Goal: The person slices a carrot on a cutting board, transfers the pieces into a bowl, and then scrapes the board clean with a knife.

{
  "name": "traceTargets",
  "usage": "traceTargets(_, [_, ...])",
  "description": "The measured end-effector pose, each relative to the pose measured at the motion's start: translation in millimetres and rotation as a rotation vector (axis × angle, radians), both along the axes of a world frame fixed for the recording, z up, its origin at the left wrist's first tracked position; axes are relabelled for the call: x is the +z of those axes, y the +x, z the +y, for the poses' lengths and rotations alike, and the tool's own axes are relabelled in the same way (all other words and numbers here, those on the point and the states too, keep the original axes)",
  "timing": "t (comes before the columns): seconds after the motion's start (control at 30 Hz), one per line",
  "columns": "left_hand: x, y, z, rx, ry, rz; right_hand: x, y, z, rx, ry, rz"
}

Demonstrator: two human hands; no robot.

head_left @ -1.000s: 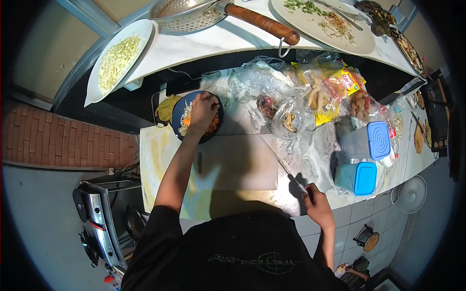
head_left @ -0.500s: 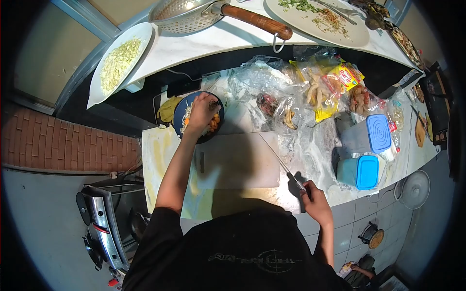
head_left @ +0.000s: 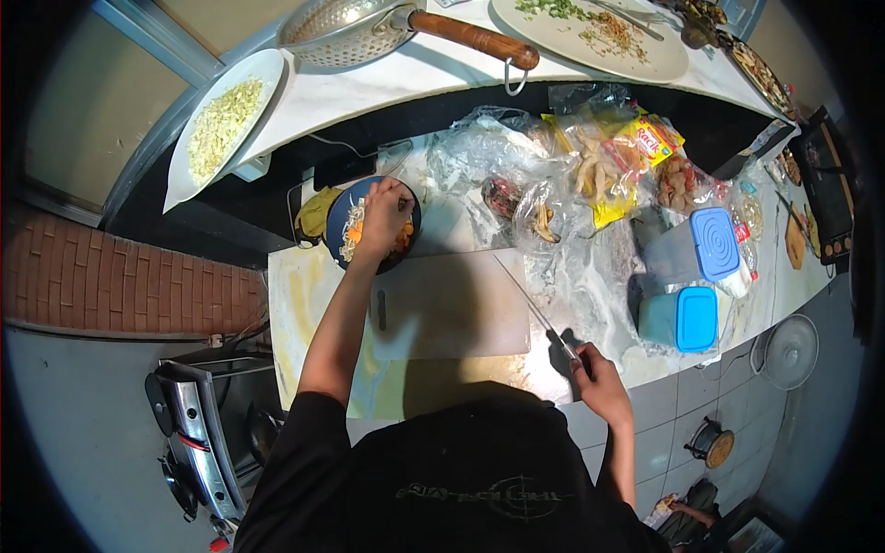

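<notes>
over the blue bowl [head_left: 334, 219] sits left hand [head_left: 383, 217], grip unclear; right hand [head_left: 597, 380] clamps knife [head_left: 529, 303].

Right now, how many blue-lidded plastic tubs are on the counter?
2. A clear plastic tub with a ribbed blue lid sits right of the food bags; a smaller blue tub sits in front of it. More may hide under the bags.

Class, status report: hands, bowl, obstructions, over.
Left hand in blue bowl, on vegetables. Right hand gripping knife, blade across cutting board corner. Plastic bags lie clear of both hands.
</notes>
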State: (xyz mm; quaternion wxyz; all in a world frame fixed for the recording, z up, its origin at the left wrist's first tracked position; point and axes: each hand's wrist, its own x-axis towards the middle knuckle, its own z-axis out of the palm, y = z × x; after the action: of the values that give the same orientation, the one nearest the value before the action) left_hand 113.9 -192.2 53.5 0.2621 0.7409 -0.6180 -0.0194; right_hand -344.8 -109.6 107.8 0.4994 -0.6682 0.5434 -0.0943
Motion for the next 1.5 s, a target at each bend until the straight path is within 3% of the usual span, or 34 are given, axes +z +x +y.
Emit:
traceTargets(0.17, [14.3, -4.8, 1.9, 0.018, -0.046, 0.082, 4.4, 5.0, -0.3, 0.048, 0.024, 0.048])
traceTargets(0.23, [23.1, -6.5, 6.3, -0.013, -0.160, 0.440, 5.1, 7.2, 1.2, 0.043, 0.040, 0.022])
traceTargets(0.33, [44.6, -14.5, 17.7, -0.033, -0.312, 0.411, 0.9, 6.2, 0.7, 0.043, 0.047, 0.011])
traceTargets(0.43, [58.7, -36.6, 37.9, -0.029, -0.312, 0.461, -2.7, 7.2, 2.3, 0.033, 0.035, 0.004])
traceTargets(0.57, [40.4, -99.9, 78.2, -0.005, -0.075, 0.670, -12.8, 3.6, 14.1, 0.003, 0.016, -0.055])
traceTargets(0.63, [5.8, -123.6, 89.6, -0.117, -0.083, 0.649, -7.1, 7.4, 19.1, 0.000, 0.043, -0.028])
traceTargets(0.77, [-24.7, -145.8, 105.7, -0.102, -0.026, 0.629, -9.8, 5.0, 29.7, 0.034, 0.115, 0.009])
traceTargets(0.93, [-31.9, -153.9, 122.7, -0.119, -0.139, 0.372, -26.3, 2.0, 44.3, 0.013, 0.092, -0.041])
traceTargets(1.1, [-52.8, -150.5, 128.5, -0.117, -0.193, 0.332, -25.6, 16.6, 55.8, 0.020, -0.048, -0.008])
traceTargets(1.5, [-62.4, -166.2, 126.9, -0.051, -0.236, 0.287, -15.9, 28.6, 58.0, 0.101, -0.029, 0.044])
